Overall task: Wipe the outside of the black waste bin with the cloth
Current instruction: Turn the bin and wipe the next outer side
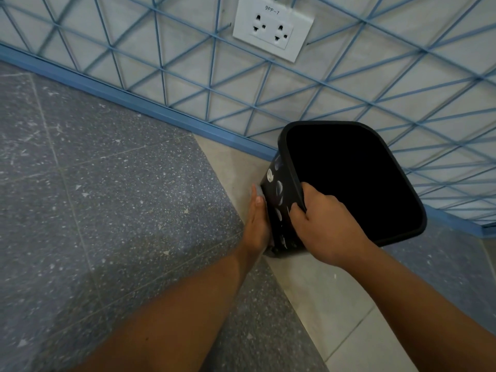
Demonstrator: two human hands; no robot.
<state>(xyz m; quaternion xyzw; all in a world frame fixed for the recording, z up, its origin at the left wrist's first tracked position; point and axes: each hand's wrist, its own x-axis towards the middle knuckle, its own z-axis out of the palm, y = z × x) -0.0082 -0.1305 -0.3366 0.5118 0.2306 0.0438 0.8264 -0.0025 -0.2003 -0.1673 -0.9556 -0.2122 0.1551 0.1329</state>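
Where the floor meets the wall, the black bin is tipped over toward the person, its open mouth facing up and its bottom corner on the pale floor strip. The right hand holds the rim — fingers hooked over the edge, thumb on the outside wall. The left hand lies flat and straight against the bin's side, pressing a grey cloth on it; only a small bit of the cloth peeks out past the fingertips. The bin looks like thin plastic with holes in its side, so I think it is light and a little bendy — easy to tip with one hand. It may slide on the smooth floor or turn away when the cloth pushes, so the rim looks like the best place to hold it, as it is thick and gives the fingers something to hook. The cloth is soft and should bend around the corners. A white socket sits on the wall above.
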